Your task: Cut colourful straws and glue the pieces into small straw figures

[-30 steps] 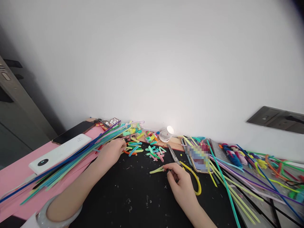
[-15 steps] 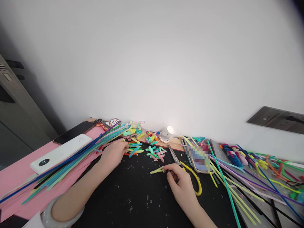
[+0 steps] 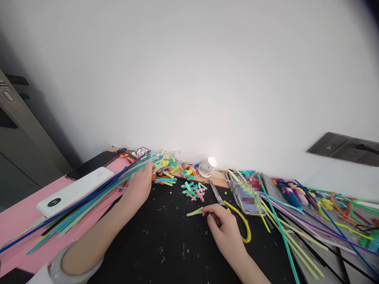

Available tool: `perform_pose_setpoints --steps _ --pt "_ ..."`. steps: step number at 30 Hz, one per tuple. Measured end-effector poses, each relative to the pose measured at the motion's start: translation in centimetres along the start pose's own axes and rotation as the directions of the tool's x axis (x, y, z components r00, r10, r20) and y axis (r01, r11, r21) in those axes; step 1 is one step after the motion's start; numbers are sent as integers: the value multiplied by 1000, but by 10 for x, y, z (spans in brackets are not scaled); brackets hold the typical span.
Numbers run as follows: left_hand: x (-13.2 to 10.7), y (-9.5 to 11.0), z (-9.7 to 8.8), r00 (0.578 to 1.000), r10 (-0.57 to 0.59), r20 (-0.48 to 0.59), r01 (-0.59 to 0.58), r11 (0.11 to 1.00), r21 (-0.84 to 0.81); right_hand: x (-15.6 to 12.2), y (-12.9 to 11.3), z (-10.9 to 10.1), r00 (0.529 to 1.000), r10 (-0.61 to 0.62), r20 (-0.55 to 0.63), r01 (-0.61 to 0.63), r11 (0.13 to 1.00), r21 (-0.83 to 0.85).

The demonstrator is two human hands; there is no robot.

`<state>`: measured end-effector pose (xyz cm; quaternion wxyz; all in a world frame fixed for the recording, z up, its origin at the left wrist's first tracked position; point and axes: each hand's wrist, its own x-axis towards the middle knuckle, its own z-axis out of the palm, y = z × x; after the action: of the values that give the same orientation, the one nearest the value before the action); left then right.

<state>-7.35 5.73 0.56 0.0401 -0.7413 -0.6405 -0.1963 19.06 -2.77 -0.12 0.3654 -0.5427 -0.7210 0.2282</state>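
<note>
My right hand [image 3: 225, 228] pinches a short pale yellow pipe cleaner [image 3: 194, 212], folded with its ends pointing left, above the black work surface. Under that hand's far side lie scissors [image 3: 217, 193] with yellow handles. Over on the left, my left hand [image 3: 139, 184] is bent down with fingers together at a pile of cut pipe cleaner pieces [image 3: 166, 180]; its fingertips and anything in them are hidden. A second small pile of green and pink cut pieces [image 3: 194, 191] lies between the two hands.
Long pipe cleaners [image 3: 79, 213] lie at left beside a white power bank [image 3: 75, 191] and a dark phone [image 3: 91, 163]. Against the wall stands a paper cup [image 3: 207, 167]. A phone [image 3: 250, 203] and more pipe cleaners [image 3: 296, 240] lie right.
My left hand has moved back and slightly left, and the cut pieces beside it now lie bunched farther from me. My right hand has stayed nearly still with the yellow pipe cleaner.
</note>
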Motion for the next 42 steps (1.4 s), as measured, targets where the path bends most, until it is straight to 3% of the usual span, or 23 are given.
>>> perform_pose_setpoints --steps 3,8,13,17,23,28,34,39,42 --pt "1 -1 1 994 -3 -106 -10 993 -121 0 0 0 1000 4 -6 -4 1000 6" --pt "0 0 1 983 104 -148 -134 968 -210 -1 1 1 1000 1 -6 -1 1000 1" --pt "-1 6 -2 900 346 -266 -403 892 -204 -1 0 0 1000 -5 5 5 1000 -12" --pt "-4 10 2 864 468 -183 -503 817 -282 -1 1 0 1000 -1 9 1 1000 -7" --pt "-16 26 11 837 545 -40 -518 769 -375 -2 -1 1 999 -31 13 31 999 29" --pt "-25 52 8 759 650 22 -580 691 -431 -5 -2 6 996 3 85 -10 996 88" --pt "-35 73 6 694 718 59 -625 641 -445 -6 0 16 993 4 120 -11 998 55" --pt "-35 72 10 699 714 50 -612 633 -474 -6 -2 14 996 -35 87 30 998 55" --pt "-33 66 12 738 673 48 -572 662 -485 -5 -3 11 998 -20 55 16 998 62"
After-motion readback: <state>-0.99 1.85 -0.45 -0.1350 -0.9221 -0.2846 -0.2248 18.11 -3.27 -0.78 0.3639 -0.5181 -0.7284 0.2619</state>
